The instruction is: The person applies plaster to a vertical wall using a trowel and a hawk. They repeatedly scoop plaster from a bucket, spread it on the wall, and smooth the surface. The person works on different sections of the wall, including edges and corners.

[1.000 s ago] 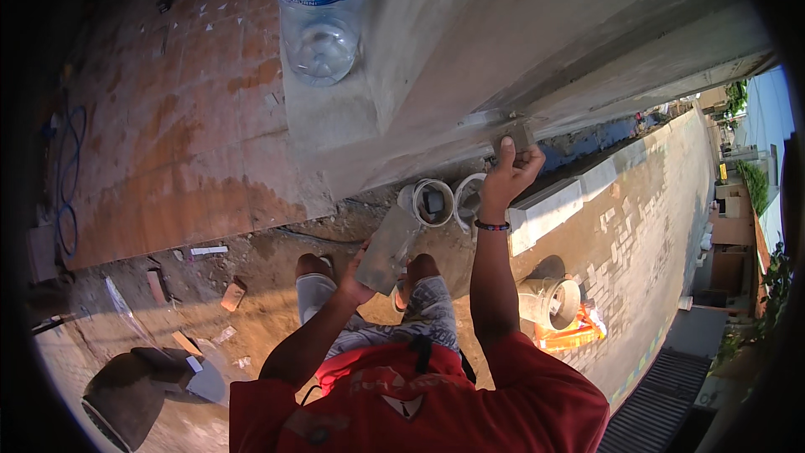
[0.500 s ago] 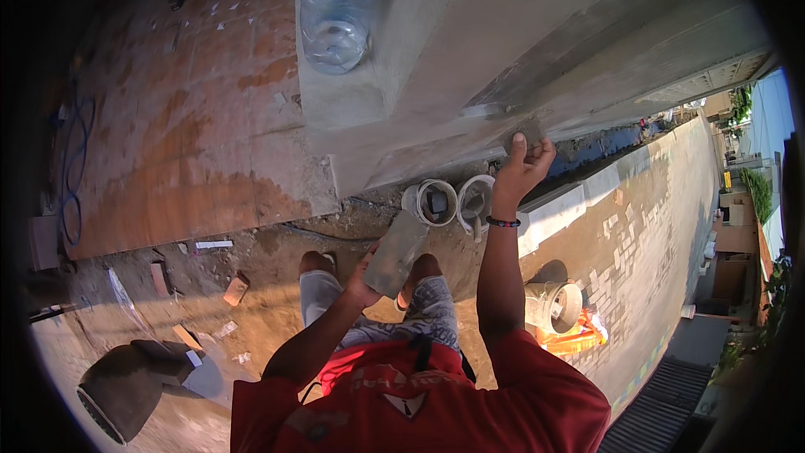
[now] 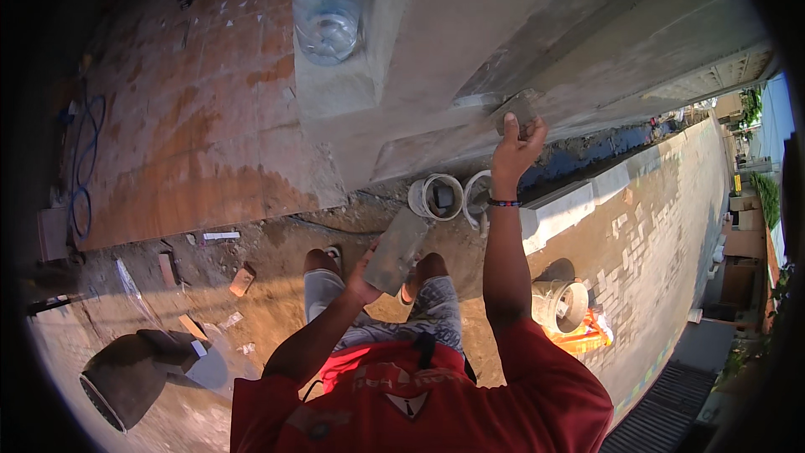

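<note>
My left hand (image 3: 360, 283) grips the near end of a flat grey rectangular board (image 3: 398, 250), smeared with grey and held tilted above my knees. My right hand (image 3: 518, 153) reaches forward and pinches a small flat grey plate (image 3: 521, 109), perhaps a scraper, between thumb and fingers. The plate lies against or very close to the smooth grey cement wall (image 3: 436, 59); contact is hard to make out. Damp-looking darker patches show on the wall beyond it. Below the wall, a white bucket (image 3: 417, 199) with a dark block inside stands near the board's far end.
A clear plastic bottle (image 3: 327, 33) stands on the cement ledge. Another round white container (image 3: 475, 193) is beside the bucket. To the right lies a pale bucket (image 3: 573, 306) by an orange bag (image 3: 589, 337). Left are brick pieces (image 3: 242, 280), a blue hose (image 3: 82, 159) and a dark drum-like container (image 3: 126, 382).
My right hand has shifted slightly forward along the wall, and its plate is tilted so more of its face shows. The board in my left hand stays nearly still.
</note>
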Demonstrator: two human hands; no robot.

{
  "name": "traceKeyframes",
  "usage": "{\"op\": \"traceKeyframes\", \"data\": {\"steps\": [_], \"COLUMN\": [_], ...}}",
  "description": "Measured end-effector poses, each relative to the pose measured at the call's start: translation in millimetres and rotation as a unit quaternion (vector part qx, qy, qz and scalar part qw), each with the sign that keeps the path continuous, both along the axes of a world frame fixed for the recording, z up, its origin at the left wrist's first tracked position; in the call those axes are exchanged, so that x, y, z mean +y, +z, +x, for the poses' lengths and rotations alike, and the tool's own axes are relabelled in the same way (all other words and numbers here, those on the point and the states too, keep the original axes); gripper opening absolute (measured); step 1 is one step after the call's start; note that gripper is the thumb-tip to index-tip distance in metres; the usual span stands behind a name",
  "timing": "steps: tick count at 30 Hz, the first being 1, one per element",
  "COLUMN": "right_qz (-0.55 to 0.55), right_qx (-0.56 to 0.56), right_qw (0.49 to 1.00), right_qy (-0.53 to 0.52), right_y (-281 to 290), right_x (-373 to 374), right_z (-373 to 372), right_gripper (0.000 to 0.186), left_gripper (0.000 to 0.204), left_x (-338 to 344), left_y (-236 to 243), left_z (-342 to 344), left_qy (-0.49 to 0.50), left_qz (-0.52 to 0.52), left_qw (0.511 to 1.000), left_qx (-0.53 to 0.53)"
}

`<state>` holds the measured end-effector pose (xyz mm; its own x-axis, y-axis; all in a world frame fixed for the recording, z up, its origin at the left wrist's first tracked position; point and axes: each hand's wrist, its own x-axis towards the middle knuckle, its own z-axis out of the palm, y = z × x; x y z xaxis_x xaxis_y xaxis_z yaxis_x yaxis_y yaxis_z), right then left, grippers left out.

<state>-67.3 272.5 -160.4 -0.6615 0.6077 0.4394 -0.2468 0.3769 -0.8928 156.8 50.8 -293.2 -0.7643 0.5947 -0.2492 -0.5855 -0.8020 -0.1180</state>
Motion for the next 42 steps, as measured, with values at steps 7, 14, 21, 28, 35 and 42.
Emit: {"op": "traceKeyframes", "data": {"steps": [7, 14, 21, 28, 35, 42], "right_qz": [-0.042, -0.030, -0.334, 0.506, 0.797, 0.864], "right_qx": [-0.105, -0.063, -0.247, -0.261, -0.150, -0.131], "right_qw": [0.984, 0.993, 0.845, 0.705, 0.379, 0.206], "right_qy": [0.134, 0.095, 0.336, 0.424, 0.446, 0.440], "right_y": [-51.6, 30.0, 81.5, 211.8, 295.8, 264.8], "right_x": [39.5, 64.2, 81.2, 94.9, 24.0, -24.4], "right_z": [51.4, 37.6, 84.8, 97.7, 52.8, 6.7], "right_gripper": [0.033, 0.029, 0.021, 0.042, 0.037, 0.036], "left_gripper": [0.045, 0.051, 0.057, 0.060, 0.062, 0.061], "left_x": [24.4, 39.0, 54.3, 79.2, 93.1, 118.0], "left_y": [-9.8, 32.7, 87.8, 132.0, 117.3, 27.8], "left_z": [12.2, 19.3, 23.7, 23.0, 34.2, 45.2], "left_qy": [0.025, 0.028, 0.114, 0.212, 0.301, 0.400], "left_qz": [-0.055, -0.079, -0.043, -0.072, 0.011, 0.010], "left_qw": [0.998, 0.996, 0.991, 0.973, 0.951, 0.905], "left_qx": [-0.029, -0.039, -0.046, -0.060, -0.072, -0.147]}}
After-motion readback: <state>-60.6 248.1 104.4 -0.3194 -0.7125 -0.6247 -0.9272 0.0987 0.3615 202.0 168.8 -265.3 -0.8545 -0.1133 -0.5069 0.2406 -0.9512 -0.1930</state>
